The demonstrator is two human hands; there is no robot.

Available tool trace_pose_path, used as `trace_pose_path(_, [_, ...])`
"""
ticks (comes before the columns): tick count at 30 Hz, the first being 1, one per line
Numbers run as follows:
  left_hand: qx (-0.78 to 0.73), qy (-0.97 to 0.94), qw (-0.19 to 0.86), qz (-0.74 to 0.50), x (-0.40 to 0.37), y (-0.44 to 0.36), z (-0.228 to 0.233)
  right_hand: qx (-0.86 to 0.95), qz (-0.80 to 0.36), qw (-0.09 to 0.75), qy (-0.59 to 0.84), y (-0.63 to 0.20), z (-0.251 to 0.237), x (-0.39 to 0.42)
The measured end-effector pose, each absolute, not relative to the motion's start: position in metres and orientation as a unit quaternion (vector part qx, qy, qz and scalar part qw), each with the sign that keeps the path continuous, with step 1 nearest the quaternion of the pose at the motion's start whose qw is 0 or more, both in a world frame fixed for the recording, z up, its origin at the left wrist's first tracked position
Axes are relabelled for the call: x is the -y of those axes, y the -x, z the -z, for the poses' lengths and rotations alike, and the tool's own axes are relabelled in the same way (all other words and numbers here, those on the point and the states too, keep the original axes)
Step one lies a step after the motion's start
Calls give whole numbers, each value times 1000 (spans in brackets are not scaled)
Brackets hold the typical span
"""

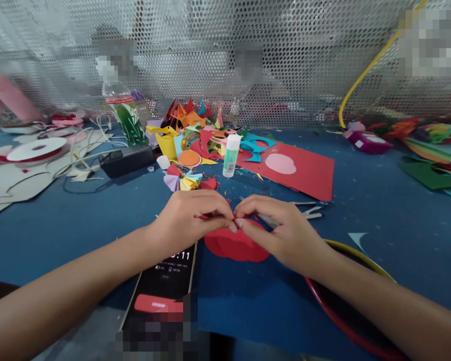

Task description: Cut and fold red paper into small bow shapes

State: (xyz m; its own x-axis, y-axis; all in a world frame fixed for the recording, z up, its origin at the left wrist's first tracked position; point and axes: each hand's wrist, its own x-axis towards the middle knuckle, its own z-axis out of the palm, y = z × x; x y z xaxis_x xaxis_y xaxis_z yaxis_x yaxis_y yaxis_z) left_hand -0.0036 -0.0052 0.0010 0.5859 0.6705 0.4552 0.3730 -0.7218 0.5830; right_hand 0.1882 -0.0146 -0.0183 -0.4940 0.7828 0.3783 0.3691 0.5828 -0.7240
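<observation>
A red paper piece with a scalloped edge point(236, 246) is pinched at its upper edge between both hands, low over the blue table. My left hand point(195, 213) is closed, thumb and fingertips together on the paper. Opposite it, my right hand point(276, 220) pinches the same edge, and the fingertips of the two hands almost touch. Fingers hide the exact fold of the paper. Just beyond the hands stands a glue stick point(231, 158). Scissors point(311, 210) lie partly behind my right hand. Under my left wrist is a lit phone point(167, 281).
Coloured paper scraps point(195, 123) heap up at the back, beside red paper sheets point(311, 173). At left are a green-labelled bottle point(126, 113), a black power strip point(127, 160) and a ribbon spool point(37, 148). A round red-and-yellow rim point(334, 321) lies under my right forearm. Perforated metal mesh point(195, 55) closes the back.
</observation>
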Motion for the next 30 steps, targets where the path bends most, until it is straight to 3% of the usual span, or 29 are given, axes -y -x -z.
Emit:
trace_pose_path(12, [-387, -802, 338, -304, 2, 4, 0, 800, -299, 367, 368, -189, 23, 13])
trace_pose_path(18, [-360, -807, 366, -291, 3, 4, -1, 812, -322, 354, 336, -189, 23, 12])
trace_pose_path(25, [-321, -797, 345, -378, 0, 2, 7, 793, -315, 399, 335, -190, 28, 9])
trace_pose_path(30, [-280, -826, 262, -413, -4, 5, 7, 781, -326, 409, 342, -190, 28, 7])
